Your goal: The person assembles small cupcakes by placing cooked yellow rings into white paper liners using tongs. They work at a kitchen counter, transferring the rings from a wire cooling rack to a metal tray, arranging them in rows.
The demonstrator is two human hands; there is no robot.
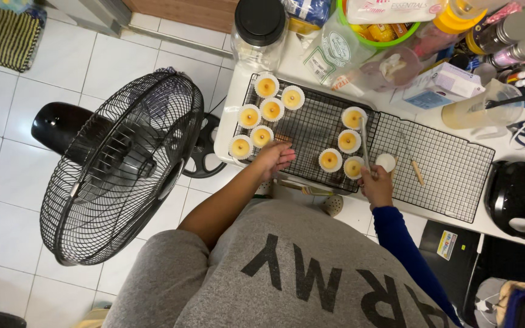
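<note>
Several small yellow cakes in white paper cups (271, 109) sit on a black wire cooling rack (311, 130) on a white counter. My left hand (276, 157) rests flat on the rack's near edge, fingers spread, beside the left group of cakes. My right hand (377, 185) grips metal tongs (364, 143) that point up between the right group of cakes (347, 141). A white cup (386, 161) lies just above that hand.
A second wire rack (451, 173) with a wooden skewer (417, 172) adjoins on the right. A black standing fan (120, 164) stands on the tiled floor at left. Jars, bottles, boxes and a green bowl crowd the counter's back. A black appliance (521, 197) sits at right.
</note>
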